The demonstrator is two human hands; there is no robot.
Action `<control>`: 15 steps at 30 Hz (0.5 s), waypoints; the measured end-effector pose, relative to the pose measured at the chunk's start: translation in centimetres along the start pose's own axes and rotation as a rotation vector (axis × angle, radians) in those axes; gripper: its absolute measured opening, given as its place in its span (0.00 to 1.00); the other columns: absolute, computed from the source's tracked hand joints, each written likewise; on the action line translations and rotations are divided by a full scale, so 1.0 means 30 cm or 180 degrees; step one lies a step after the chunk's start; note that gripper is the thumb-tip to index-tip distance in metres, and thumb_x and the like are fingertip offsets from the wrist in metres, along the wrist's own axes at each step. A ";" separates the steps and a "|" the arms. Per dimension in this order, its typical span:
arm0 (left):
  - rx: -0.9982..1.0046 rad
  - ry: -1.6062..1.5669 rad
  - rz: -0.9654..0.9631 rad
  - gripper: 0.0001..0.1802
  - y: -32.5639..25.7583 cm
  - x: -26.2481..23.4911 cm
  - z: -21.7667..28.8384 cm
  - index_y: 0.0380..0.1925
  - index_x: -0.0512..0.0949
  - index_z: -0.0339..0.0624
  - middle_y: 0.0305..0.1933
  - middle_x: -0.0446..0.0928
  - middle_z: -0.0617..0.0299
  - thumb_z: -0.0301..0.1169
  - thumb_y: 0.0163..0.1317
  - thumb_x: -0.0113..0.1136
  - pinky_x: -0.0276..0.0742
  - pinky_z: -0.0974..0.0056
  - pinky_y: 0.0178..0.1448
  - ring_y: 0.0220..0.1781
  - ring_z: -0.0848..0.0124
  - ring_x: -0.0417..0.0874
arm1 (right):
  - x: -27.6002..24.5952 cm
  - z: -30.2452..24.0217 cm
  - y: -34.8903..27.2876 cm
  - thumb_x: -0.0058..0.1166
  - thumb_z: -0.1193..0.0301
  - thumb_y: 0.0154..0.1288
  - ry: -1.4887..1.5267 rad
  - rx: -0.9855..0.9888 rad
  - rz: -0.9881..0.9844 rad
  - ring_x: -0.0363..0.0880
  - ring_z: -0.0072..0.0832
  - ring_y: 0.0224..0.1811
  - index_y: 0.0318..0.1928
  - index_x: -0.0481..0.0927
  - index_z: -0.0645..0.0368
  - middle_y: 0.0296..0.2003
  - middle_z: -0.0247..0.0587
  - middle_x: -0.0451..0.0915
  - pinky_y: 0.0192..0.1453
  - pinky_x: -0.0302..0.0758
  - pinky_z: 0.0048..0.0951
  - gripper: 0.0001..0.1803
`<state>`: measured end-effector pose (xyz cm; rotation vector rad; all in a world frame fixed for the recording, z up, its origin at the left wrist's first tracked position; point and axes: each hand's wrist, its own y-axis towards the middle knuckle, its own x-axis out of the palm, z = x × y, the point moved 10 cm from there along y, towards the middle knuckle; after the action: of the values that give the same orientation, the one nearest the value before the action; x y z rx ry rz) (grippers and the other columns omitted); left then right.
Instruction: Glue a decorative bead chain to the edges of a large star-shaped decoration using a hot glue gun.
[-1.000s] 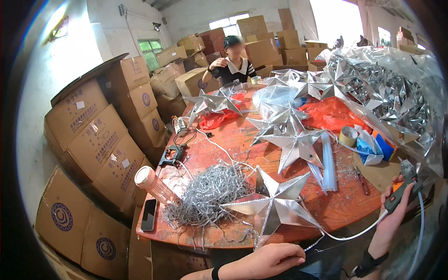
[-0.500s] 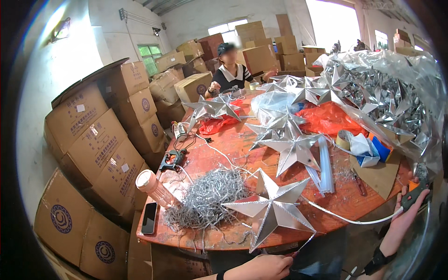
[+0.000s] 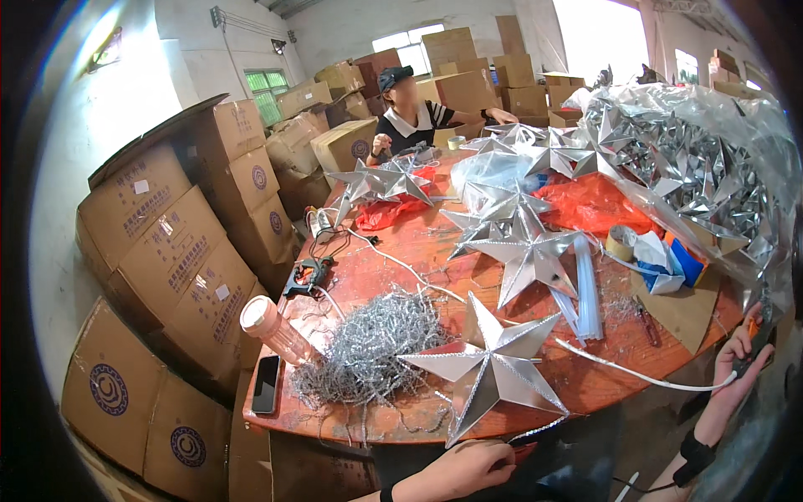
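A large silver five-pointed star [image 3: 493,368] lies at the table's near edge, with silver trim along its ridges. From its lower right point a thin strand of silver trim [image 3: 539,430] runs to my left hand [image 3: 468,470], whose closed fingers grip it just off the edge. At the far right my right hand [image 3: 738,356] is wrapped round a dark glue gun [image 3: 757,335] with an orange trigger, its white cord trailing over the table. The gun's nozzle is hard to make out. A tangled heap of silver trim [image 3: 376,343] sits left of the star.
A pink bottle [image 3: 276,326], a phone [image 3: 267,385] and a second glue gun [image 3: 309,276] lie at left. More stars [image 3: 527,255], clear glue sticks [image 3: 588,293] and a tape roll [image 3: 619,243] lie beyond. Across the table [image 3: 401,243] sits a person [image 3: 410,121]; boxes [image 3: 167,243] line the left.
My left hand has shifted a little left and up with the strand. My right hand has turned, tilting the glue gun more upright. The person opposite has stretched an arm toward the stars.
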<state>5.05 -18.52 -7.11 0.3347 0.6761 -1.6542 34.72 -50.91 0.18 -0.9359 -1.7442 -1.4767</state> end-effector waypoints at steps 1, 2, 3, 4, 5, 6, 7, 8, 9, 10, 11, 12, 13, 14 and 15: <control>-0.0080 -0.0043 0.0019 0.12 -0.008 -0.009 -0.004 0.39 0.76 0.39 0.36 0.79 0.50 0.36 0.64 0.57 0.75 0.56 0.46 0.40 0.52 0.81 | 0.005 -0.011 0.000 0.47 0.57 0.72 0.0051 -0.0059 -0.0111 0.60 0.20 0.28 0.60 0.62 0.61 0.68 0.33 0.61 0.30 0.64 0.18 0.26; 0.0020 0.0081 0.0155 0.12 -0.017 -0.012 -0.012 0.40 0.75 0.39 0.37 0.79 0.50 0.36 0.63 0.57 0.75 0.56 0.45 0.40 0.52 0.81 | 0.005 -0.018 0.004 0.47 0.57 0.72 -0.0095 -0.0057 -0.0131 0.60 0.20 0.28 0.59 0.62 0.60 0.67 0.32 0.62 0.31 0.65 0.17 0.25; 0.0060 0.0074 0.0188 0.12 -0.023 -0.018 -0.010 0.39 0.75 0.39 0.37 0.79 0.50 0.36 0.63 0.57 0.75 0.56 0.46 0.41 0.53 0.81 | 0.014 -0.011 0.004 0.47 0.56 0.72 -0.0255 -0.0067 -0.0094 0.60 0.19 0.28 0.57 0.63 0.59 0.67 0.32 0.62 0.31 0.65 0.17 0.24; 0.0100 0.0067 0.0220 0.11 -0.029 -0.025 -0.007 0.39 0.75 0.39 0.37 0.79 0.51 0.35 0.63 0.57 0.74 0.56 0.46 0.41 0.53 0.81 | 0.024 0.000 0.001 0.46 0.56 0.72 -0.0416 -0.0076 -0.0057 0.60 0.19 0.28 0.56 0.63 0.59 0.66 0.33 0.63 0.32 0.65 0.17 0.23; 0.0140 0.0058 0.0252 0.11 -0.033 -0.030 -0.005 0.39 0.75 0.39 0.37 0.79 0.51 0.35 0.63 0.57 0.74 0.56 0.46 0.41 0.53 0.80 | 0.032 0.010 -0.004 0.46 0.55 0.73 -0.0578 -0.0084 -0.0021 0.60 0.19 0.29 0.55 0.63 0.58 0.66 0.33 0.64 0.32 0.65 0.17 0.22; 0.0102 0.0119 0.0242 0.11 -0.035 -0.030 -0.010 0.39 0.74 0.39 0.37 0.78 0.51 0.35 0.63 0.57 0.74 0.56 0.47 0.41 0.53 0.80 | 0.035 0.020 -0.012 0.45 0.55 0.73 -0.0717 -0.0092 -0.0017 0.60 0.18 0.28 0.54 0.63 0.57 0.65 0.33 0.65 0.31 0.65 0.17 0.21; 0.0064 0.0179 0.0232 0.10 -0.037 -0.029 -0.017 0.38 0.74 0.39 0.38 0.78 0.51 0.34 0.63 0.57 0.74 0.56 0.47 0.42 0.53 0.80 | 0.037 0.030 -0.019 0.45 0.54 0.73 -0.0858 -0.0098 -0.0013 0.61 0.18 0.28 0.53 0.63 0.56 0.65 0.34 0.65 0.31 0.65 0.17 0.21; 0.0026 0.0237 0.0221 0.10 -0.039 -0.027 -0.023 0.38 0.73 0.39 0.38 0.78 0.51 0.34 0.63 0.57 0.74 0.56 0.48 0.43 0.53 0.79 | 0.036 0.036 -0.024 0.44 0.53 0.73 -0.0999 -0.0104 -0.0009 0.61 0.18 0.27 0.52 0.64 0.55 0.64 0.34 0.66 0.30 0.65 0.16 0.20; 0.0087 0.0223 0.0249 0.10 -0.041 -0.023 -0.024 0.38 0.73 0.39 0.39 0.77 0.52 0.34 0.63 0.56 0.74 0.56 0.48 0.43 0.53 0.79 | 0.035 0.041 -0.025 0.44 0.53 0.73 -0.1018 -0.0049 -0.0080 0.61 0.18 0.27 0.52 0.63 0.55 0.64 0.34 0.67 0.29 0.65 0.16 0.20; 0.0149 0.0207 0.0278 0.10 -0.045 -0.012 -0.029 0.38 0.72 0.39 0.39 0.77 0.52 0.33 0.63 0.56 0.74 0.56 0.48 0.44 0.53 0.79 | 0.028 0.042 -0.028 0.44 0.52 0.73 -0.1038 0.0005 -0.0151 0.61 0.17 0.26 0.51 0.63 0.54 0.63 0.34 0.67 0.28 0.65 0.16 0.20; 0.0211 0.0191 0.0306 0.10 -0.050 -0.005 -0.030 0.38 0.72 0.39 0.40 0.77 0.52 0.33 0.63 0.56 0.74 0.56 0.49 0.44 0.53 0.79 | 0.026 0.046 -0.031 0.44 0.51 0.73 -0.1059 0.0060 -0.0223 0.61 0.17 0.26 0.51 0.63 0.54 0.63 0.34 0.68 0.28 0.64 0.16 0.20; 0.0295 0.0095 0.0360 0.10 -0.054 -0.007 -0.021 0.38 0.72 0.39 0.40 0.76 0.52 0.33 0.63 0.56 0.74 0.56 0.49 0.44 0.53 0.79 | 0.023 0.042 -0.033 0.44 0.51 0.73 -0.1074 0.0061 -0.0203 0.61 0.17 0.25 0.50 0.63 0.54 0.63 0.34 0.68 0.27 0.64 0.15 0.20; 0.0379 -0.0001 0.0413 0.09 -0.060 -0.010 -0.011 0.39 0.72 0.39 0.40 0.76 0.52 0.32 0.63 0.56 0.73 0.57 0.49 0.44 0.53 0.79 | 0.022 0.039 -0.035 0.44 0.51 0.73 -0.1091 0.0061 -0.0184 0.61 0.17 0.25 0.50 0.63 0.54 0.62 0.34 0.68 0.27 0.64 0.15 0.20; 0.0464 -0.0098 0.0466 0.09 -0.065 -0.015 -0.001 0.39 0.71 0.39 0.40 0.76 0.53 0.32 0.63 0.56 0.73 0.57 0.49 0.44 0.53 0.78 | 0.022 0.035 -0.037 0.44 0.51 0.73 -0.1108 0.0061 -0.0164 0.61 0.17 0.25 0.50 0.63 0.53 0.62 0.34 0.68 0.26 0.64 0.15 0.20; 0.0429 -0.0102 0.0404 0.09 -0.067 -0.011 -0.008 0.39 0.71 0.39 0.42 0.76 0.52 0.32 0.62 0.56 0.74 0.57 0.50 0.46 0.54 0.78 | 0.021 0.036 -0.043 0.44 0.51 0.73 -0.1114 0.0008 -0.0132 0.61 0.17 0.25 0.49 0.63 0.54 0.62 0.34 0.68 0.26 0.64 0.15 0.20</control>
<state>3.13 -17.96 -6.62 0.4383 0.5102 -1.5838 33.25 -49.92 -0.11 -1.2216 -2.0211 -1.3984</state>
